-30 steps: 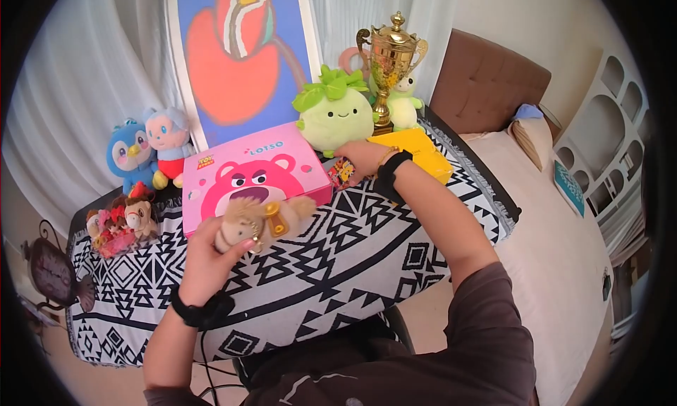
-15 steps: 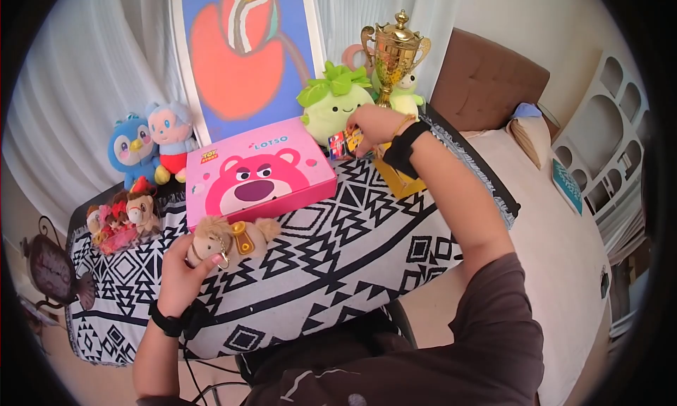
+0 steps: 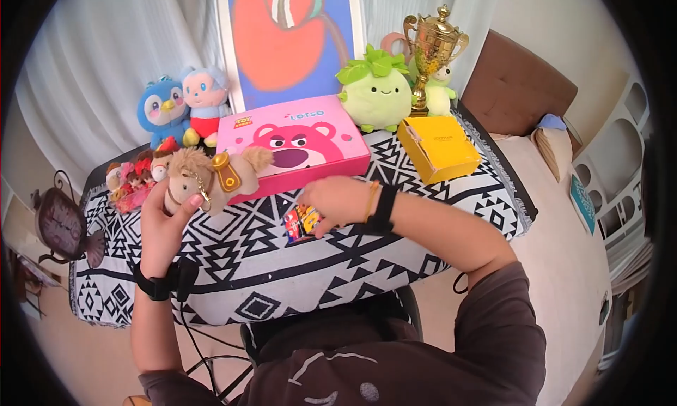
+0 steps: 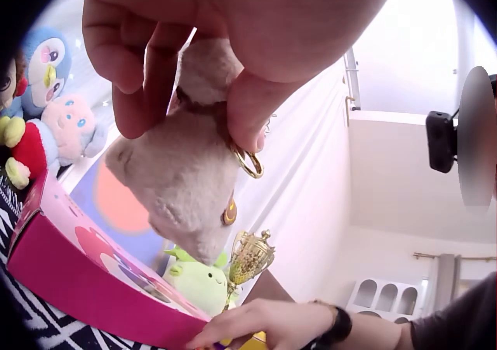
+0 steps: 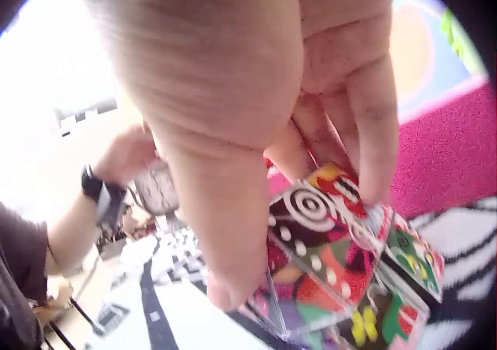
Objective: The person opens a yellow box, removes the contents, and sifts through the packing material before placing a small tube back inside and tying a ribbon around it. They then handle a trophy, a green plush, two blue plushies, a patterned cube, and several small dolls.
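Note:
My left hand pinches a beige plush horse by its head, thumb in front, holding it up above the cloth near the pink box. The horse wears a golden-brown saddle and a gold keyring clasp, whose ring shows beside the thumb in the left wrist view. In front of the pink Lotso box, my right hand grips a small block with colourful prints low over the patterned cloth. Up close in the right wrist view, the colourful block has several glossy printed faces between thumb and fingers.
A yellow box, green plush and gold trophy stand right of the pink box. Blue penguin plush, pink-faced plush and small packaged dolls are left. A framed picture stands behind.
The right hand has brought the colourful block from beside the green plush toward the table's front. The left hand has lifted the plush horse. The head view has shifted.

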{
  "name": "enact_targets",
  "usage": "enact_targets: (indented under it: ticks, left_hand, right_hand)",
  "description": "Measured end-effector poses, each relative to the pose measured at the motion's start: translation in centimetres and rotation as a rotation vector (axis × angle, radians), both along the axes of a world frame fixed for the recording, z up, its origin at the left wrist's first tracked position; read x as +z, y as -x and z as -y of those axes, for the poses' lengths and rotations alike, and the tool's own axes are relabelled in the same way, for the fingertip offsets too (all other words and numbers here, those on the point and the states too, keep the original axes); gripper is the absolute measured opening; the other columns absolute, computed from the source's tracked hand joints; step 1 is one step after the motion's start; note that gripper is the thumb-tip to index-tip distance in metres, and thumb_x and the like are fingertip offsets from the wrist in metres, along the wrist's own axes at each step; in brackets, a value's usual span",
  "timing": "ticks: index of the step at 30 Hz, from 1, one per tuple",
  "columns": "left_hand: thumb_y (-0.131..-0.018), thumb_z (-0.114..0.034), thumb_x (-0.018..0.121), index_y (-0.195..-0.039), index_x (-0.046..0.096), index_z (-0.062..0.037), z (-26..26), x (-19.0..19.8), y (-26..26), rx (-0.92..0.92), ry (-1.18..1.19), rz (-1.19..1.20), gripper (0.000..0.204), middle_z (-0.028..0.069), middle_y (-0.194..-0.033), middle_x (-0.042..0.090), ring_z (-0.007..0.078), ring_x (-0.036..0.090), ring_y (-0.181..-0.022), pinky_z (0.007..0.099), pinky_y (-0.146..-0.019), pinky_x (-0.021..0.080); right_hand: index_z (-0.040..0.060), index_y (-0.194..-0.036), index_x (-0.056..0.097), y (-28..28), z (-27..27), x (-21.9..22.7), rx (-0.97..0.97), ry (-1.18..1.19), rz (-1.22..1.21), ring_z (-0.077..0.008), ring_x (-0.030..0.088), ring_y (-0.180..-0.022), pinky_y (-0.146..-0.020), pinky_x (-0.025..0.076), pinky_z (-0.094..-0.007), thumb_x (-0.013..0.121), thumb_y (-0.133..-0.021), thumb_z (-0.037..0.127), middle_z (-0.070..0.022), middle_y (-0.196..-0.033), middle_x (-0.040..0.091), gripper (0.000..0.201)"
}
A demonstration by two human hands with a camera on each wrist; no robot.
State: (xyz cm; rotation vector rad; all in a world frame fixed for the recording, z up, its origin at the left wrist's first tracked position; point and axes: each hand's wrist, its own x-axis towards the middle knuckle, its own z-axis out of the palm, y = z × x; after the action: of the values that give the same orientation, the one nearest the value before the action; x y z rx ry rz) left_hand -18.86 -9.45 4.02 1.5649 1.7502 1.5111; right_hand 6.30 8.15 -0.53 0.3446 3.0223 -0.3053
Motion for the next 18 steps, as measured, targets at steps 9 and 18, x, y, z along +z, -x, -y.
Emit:
enact_targets:
  ticks: [9,18]
  left_hand:
    - [-0.08,-0.013,0.073,-0.108,0.06,0.0021,0.3,-1.0,-1.4,-0.057,0.017,-0.097,0.035,0.0055,-0.095,0.062,0.0121,0.057,-0.086,0.0264,-0.077,0.046]
    - [-0.077,-0.017,0.076,-0.11,0.06,0.0003,-5.6,-0.8,-9.2,-0.29,-0.043,-0.164,0.041,0.0115,-0.092,0.066,0.0175,0.063,-0.079,0.0298,-0.072,0.051]
  right_hand:
    - [-0.0001,-0.128,0.048,-0.9,0.8,5.0,-0.197,0.037,-0.43,-0.0285,0.059,-0.107,-0.087,0.049,-0.0371,0.082,-0.061,0.049,-0.0208,-0.121,0.055,0.09]
    - [0.0037,-0.119,0.054,-3.5,1.1,4.3,-0.127,0.398,-0.602,-0.0218,0.061,-0.1,-0.087,0.047,-0.0334,0.081,-0.069,0.024,-0.0107,-0.107,0.064,0.06]
